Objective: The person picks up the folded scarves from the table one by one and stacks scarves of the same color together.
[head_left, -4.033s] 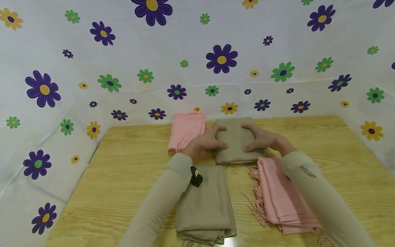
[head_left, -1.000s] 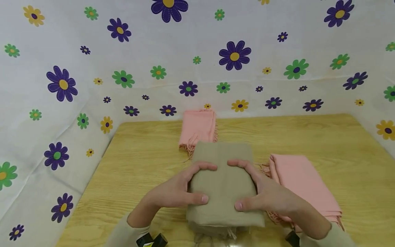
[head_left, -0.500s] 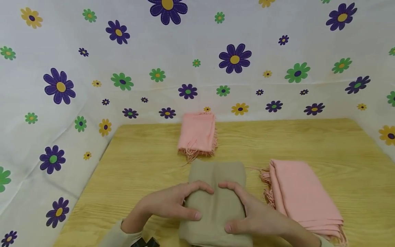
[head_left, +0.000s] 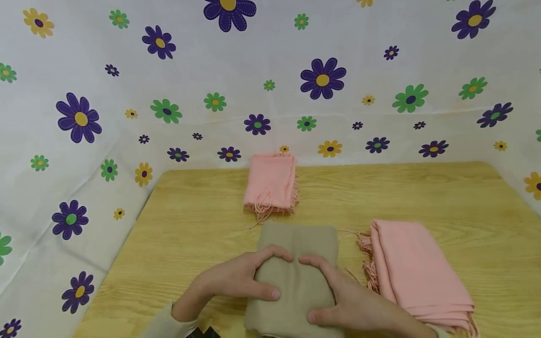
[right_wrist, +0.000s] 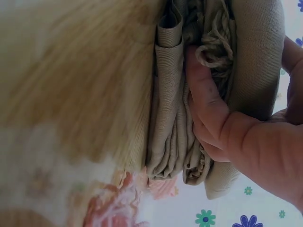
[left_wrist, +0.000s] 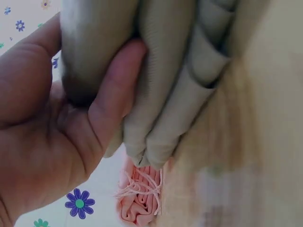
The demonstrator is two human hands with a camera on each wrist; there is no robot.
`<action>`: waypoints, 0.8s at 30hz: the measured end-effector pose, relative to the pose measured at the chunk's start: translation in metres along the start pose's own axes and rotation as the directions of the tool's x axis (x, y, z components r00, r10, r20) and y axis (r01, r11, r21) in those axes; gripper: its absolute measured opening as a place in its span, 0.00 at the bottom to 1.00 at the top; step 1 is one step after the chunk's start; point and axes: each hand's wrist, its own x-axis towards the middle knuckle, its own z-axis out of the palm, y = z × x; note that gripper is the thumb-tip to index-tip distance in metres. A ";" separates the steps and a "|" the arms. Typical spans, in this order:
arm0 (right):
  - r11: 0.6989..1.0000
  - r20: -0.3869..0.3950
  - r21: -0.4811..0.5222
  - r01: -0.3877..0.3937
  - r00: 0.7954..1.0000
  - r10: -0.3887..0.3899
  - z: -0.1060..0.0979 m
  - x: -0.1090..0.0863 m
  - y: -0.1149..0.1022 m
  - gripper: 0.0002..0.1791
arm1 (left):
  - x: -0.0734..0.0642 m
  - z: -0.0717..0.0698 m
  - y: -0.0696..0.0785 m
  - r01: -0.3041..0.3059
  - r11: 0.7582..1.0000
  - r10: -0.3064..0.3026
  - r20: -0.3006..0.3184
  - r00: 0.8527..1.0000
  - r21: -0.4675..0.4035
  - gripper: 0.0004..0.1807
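A folded beige scarf (head_left: 291,291) lies at the near middle of the table, stacked on a second folded beige scarf (right_wrist: 165,109). The head view hides most of the lower one. My left hand (head_left: 241,277) grips the upper scarf's left side, thumb on top. From the other side my right hand (head_left: 346,300) holds it the same way. In the right wrist view, fingers (right_wrist: 208,94) are tucked in between the two scarves, beside some fringe. Folded layers also show under the left hand's fingers (left_wrist: 118,75) in the left wrist view.
A small folded pink scarf (head_left: 270,180) with fringe lies at the back, left of middle. To the right is a larger folded pink scarf (head_left: 418,272), its fringe facing the stack. A flower-print cloth (head_left: 236,56) hangs around the wooden table (head_left: 186,234).
My hands have brought the upper beige scarf from the back middle of the table toward me, down onto the other beige scarf. Over the last half second they have barely moved.
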 end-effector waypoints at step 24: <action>0.905 -0.061 -0.425 0.005 0.998 -0.034 0.004 -0.003 -0.002 0.51 | -0.010 0.005 0.001 0.067 0.953 -0.039 -0.101 0.994 0.295 0.56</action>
